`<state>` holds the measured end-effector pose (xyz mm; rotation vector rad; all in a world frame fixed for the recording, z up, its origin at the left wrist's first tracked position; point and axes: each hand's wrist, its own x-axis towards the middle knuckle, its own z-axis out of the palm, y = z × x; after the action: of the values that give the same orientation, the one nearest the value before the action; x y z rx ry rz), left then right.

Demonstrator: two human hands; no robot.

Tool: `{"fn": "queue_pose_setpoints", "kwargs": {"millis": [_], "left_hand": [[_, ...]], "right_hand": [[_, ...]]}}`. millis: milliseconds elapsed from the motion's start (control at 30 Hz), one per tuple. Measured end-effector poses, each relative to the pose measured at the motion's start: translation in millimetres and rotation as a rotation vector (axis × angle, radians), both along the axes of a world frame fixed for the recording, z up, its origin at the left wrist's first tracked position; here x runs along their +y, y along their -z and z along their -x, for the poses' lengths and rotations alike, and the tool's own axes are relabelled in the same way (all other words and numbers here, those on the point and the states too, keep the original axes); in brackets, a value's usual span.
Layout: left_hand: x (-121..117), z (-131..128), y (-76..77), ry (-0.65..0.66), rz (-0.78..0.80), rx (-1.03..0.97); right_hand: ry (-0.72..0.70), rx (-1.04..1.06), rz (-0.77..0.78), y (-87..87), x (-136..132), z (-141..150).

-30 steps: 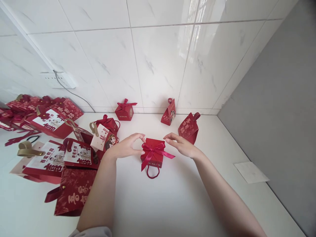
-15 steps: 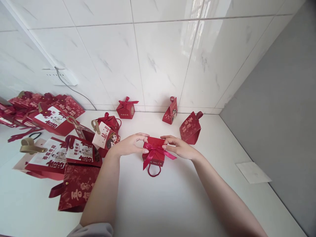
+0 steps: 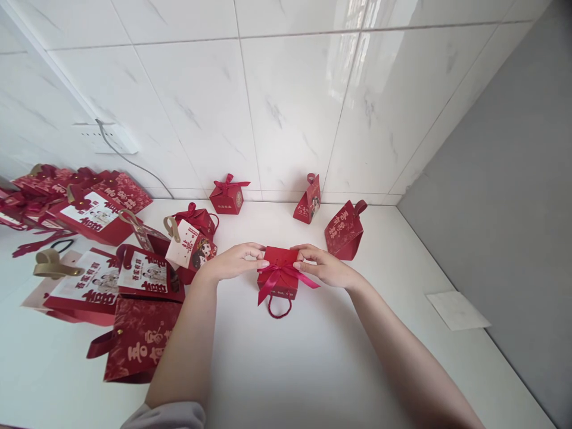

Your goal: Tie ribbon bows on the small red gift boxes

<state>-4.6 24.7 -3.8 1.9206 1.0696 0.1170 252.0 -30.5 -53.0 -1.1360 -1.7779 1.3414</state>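
A small red gift box [image 3: 281,256] stands on the white table in front of me, with a crimson ribbon bow [image 3: 282,269] across its top. A twisted red cord handle [image 3: 279,314] loops out from its near side. My left hand [image 3: 239,262] is closed on the box's left side, its thumb by the bow's left part and its fingers at the far corner. On the opposite side, my right hand [image 3: 326,267] is closed on the box, with its thumb against the right part of the bow. Some fingertips are hidden behind the box.
Many red and white gift boxes [image 3: 96,280] crowd the left of the table. A bow-topped box [image 3: 227,198] and two handled boxes [image 3: 308,202] [image 3: 345,231] stand towards the tiled wall. A white paper [image 3: 458,310] lies at the right edge.
My left thumb has shifted slightly upward at the bow's left side, and the left loop there shows less. My right hand stays almost still. The box remains in place.
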Motion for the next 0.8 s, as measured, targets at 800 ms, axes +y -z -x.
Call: {"fn": "queue_pose_setpoints", "kwargs": {"millis": [800], "left_hand": [[-6.9, -6.6, -6.9, -0.133, 0.076, -0.050]], "right_hand": [[-0.080, 0.010, 0.024, -12.7, -9.5, -6.0]]}}
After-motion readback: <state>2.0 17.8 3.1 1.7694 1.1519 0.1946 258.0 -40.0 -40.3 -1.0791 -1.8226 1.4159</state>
